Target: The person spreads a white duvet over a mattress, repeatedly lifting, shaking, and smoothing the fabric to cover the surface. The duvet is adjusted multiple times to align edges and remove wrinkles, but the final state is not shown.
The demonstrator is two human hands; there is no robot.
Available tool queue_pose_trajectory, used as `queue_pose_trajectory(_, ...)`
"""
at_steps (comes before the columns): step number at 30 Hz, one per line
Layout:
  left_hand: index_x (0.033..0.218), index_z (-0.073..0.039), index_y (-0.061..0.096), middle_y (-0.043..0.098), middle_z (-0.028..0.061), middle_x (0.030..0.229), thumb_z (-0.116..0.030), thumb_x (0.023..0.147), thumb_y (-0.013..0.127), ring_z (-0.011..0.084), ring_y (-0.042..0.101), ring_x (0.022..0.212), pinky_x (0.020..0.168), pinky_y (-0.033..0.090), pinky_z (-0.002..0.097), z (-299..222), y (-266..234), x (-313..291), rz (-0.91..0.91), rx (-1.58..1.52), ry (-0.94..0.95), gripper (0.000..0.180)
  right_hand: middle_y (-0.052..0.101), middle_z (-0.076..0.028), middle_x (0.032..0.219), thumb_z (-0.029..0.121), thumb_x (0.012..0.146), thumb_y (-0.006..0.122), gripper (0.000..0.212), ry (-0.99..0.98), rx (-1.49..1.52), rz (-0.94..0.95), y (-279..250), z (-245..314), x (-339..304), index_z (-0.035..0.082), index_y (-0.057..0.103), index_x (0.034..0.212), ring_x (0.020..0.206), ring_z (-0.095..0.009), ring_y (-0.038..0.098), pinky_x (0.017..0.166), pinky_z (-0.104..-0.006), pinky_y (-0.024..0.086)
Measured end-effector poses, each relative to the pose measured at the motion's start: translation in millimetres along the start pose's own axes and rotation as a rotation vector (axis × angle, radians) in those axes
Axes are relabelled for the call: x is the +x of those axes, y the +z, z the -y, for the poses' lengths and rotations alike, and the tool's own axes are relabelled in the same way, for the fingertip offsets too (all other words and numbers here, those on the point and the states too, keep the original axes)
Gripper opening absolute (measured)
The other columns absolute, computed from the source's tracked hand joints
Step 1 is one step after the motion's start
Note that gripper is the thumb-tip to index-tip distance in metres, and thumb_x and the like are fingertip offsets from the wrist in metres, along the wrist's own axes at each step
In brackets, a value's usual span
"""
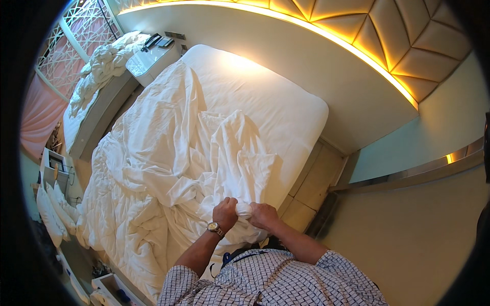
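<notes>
A crumpled white sheet [237, 153] lies over the near right part of the bed, its folds running away from me. My left hand [225, 212] is closed around a bunched part of it, with a watch [215, 229] on that wrist. Right beside it, my right hand [263, 215] grips the same bunch, so a small roll of cloth shows between the two fists. To the left spreads a rumpled white duvet [127, 214], overlapped by the loose cloth. The far part of the mattress [245, 76] shows a smooth white cover.
A bedside table [148, 64] with a telephone [155, 42] stands at the far left, beside a bench with heaped bedding [102, 71]. White pillows [53, 211] sit at the left. A wall panel and headboard [245, 30] run behind the bed; a tiled floor strip [311, 178] borders its right side.
</notes>
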State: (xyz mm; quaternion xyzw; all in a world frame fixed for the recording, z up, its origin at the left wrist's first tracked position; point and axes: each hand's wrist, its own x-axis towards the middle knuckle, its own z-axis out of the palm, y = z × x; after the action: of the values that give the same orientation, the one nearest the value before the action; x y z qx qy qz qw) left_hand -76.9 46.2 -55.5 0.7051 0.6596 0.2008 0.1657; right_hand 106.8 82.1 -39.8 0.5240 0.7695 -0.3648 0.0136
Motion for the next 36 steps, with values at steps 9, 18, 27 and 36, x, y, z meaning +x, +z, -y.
queue_pose_trajectory(9,0.092,-0.01,0.063,0.064,0.0112,0.087,-0.009,0.082,0.066,0.0342,0.066,0.077,0.066,0.054,0.0443,7.6,7.2,-0.2,-0.114,-0.044,-0.027,0.01,0.071,-0.017,0.091,0.017,0.08,0.07,0.026,-0.119,0.072,-0.179,9.1,5.0,-6.9,0.008,0.068,0.103,0.089,-0.037,0.069,0.08,-0.0467,0.055)
queue_pose_trajectory(18,0.094,-0.013,0.063,0.069,0.0106,0.082,-0.012,0.08,0.073,0.0338,0.069,0.075,0.066,0.055,0.043,2.4,-0.5,8.9,-0.093,-0.226,0.018,0.017,0.072,-0.018,0.095,0.02,0.082,0.072,0.035,-0.076,0.374,-0.006,2.3,0.1,-3.1,0.01,0.065,0.115,0.09,-0.038,0.069,0.081,-0.0465,0.054)
queue_pose_trajectory(27,0.092,-0.014,0.064,0.07,0.014,0.075,-0.02,0.08,0.073,0.0387,0.069,0.071,0.064,0.055,0.0506,0.1,-6.1,-0.3,0.255,-0.019,-0.106,0.017,0.068,-0.015,0.088,0.013,0.08,0.068,0.02,-0.117,0.02,-0.197,9.8,-5.6,-7.6,0.008,0.062,0.098,0.086,-0.038,0.068,0.077,-0.0497,0.053)
queue_pose_trajectory(36,0.09,-0.005,0.061,0.067,0.0159,0.102,-0.011,0.079,0.073,0.0339,0.066,0.096,0.077,0.056,0.0436,5.9,-7.0,6.5,0.059,-0.219,0.233,0.018,0.063,-0.014,0.089,0.009,0.076,0.069,0.017,-0.218,0.033,-0.449,5.8,-8.4,-12.5,0.007,0.06,0.09,0.094,-0.038,0.06,0.078,-0.0474,0.051)
